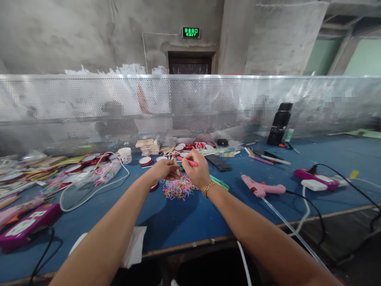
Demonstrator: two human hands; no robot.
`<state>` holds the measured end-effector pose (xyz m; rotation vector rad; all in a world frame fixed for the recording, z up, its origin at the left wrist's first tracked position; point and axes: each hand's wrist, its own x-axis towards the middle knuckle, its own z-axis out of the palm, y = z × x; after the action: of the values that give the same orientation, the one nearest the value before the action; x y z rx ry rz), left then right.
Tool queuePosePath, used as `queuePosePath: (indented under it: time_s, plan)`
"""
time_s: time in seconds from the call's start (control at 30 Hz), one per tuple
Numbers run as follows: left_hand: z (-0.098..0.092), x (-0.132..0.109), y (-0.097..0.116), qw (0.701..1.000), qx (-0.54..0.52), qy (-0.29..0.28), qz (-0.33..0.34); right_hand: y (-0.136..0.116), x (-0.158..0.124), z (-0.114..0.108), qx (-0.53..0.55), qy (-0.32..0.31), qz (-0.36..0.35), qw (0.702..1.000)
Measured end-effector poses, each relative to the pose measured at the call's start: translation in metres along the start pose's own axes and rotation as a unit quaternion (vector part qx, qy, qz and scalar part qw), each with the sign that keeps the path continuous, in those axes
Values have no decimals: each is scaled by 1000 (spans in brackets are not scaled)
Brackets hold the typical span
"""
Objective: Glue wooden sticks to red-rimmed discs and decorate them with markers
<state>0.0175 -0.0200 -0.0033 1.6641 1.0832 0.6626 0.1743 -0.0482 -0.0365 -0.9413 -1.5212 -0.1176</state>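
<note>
Between the fingers of my left hand (pixel 163 170) is a flat wooden craft stick (pixel 177 171), held upright, with red at its upper end. My right hand (pixel 199 170) is closed around a pinkish-red marker pen (pixel 193 163), whose front end points left towards the stick. Whether the pen touches the wood I cannot tell. Just below both hands lies a heap of small multicoloured strands (pixel 177 190) on the blue table (pixel 178 226). Green pens or strips (pixel 219 182) lie partly behind my right wrist.
A pink glue gun (pixel 263 188) stands at right, its cord trailing near a purple power strip (pixel 317 178). Another purple power strip (pixel 29 226) is at left. Behind are a paper cup (pixel 125 155), red-rimmed lids (pixel 145 161), a black bottle (pixel 279 124) and a perforated metal screen (pixel 196 103).
</note>
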Motion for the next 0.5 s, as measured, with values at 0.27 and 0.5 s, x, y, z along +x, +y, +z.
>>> queuePosePath:
  time_s: [0.27, 0.5]
  plan:
    - [-1, 5, -6, 1000, 3, -13, 0, -1, 0, 0, 8, -2, 0, 1000]
    - [-3, 6, -7, 999, 35, 5, 14, 0, 2, 1, 19, 9, 10, 1000]
